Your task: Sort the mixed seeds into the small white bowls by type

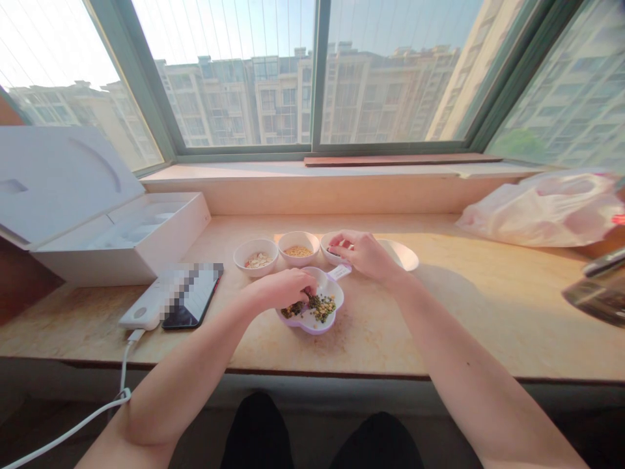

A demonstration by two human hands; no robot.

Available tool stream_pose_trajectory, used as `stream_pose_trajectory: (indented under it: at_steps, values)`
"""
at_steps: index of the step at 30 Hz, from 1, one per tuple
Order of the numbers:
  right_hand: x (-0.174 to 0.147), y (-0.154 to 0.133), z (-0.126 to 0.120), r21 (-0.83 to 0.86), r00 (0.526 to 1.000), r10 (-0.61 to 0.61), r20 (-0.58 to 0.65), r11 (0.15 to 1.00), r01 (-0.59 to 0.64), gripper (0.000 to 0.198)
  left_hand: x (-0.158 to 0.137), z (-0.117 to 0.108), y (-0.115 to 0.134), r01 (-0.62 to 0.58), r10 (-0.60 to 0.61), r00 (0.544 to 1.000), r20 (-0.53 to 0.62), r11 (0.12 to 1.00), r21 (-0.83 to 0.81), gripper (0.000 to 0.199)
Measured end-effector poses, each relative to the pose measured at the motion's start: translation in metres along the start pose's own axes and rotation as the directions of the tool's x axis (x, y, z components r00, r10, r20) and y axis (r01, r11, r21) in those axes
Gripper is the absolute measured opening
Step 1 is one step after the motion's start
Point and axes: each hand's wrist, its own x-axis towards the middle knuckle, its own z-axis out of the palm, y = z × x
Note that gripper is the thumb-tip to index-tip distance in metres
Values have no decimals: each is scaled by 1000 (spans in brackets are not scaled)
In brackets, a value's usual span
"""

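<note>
Dish [326,284] near bench's [478,326] front edge, lilac-edged white, with green-and-yellow grains [324,306], left hand [295,286] inside, right hand [364,253] beyond, both grips unclear.

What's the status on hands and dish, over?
Left hand in the dish, among loose beans. Right hand at the bowl of dark bits. Other bowls close behind dish.

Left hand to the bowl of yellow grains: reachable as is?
Likely yes. The left hand is at the purple-rimmed dish, just nearer than the bowl; only rims seem to intervene, and the right hand is off to the side.
</note>
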Motion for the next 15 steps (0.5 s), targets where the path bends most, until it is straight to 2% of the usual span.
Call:
stream_pose_trajectory:
  at_steps: [5,8,10,12,15]
  values:
    - [2,3,-10,-52,996,43,-76,997,-48,17,2,4,-1,-3,0,999,-38,998,-59,19]
    - [4,10,-20,89,991,105,-82,991,-98,27,3,5,-3,-18,15,999,-46,997,-76,16]
    - [4,12,-25,287,986,164,22,944,-163,39,3,5,-4,-28,25,999,-46,997,-68,16]
    - [3,12,-26,440,964,198,176,860,-257,47,4,4,-3,-36,34,998,-48,998,-43,16]
    - [0,9,-24,519,913,200,356,770,-371,50,3,2,-1,-44,44,998,-42,999,4,18]
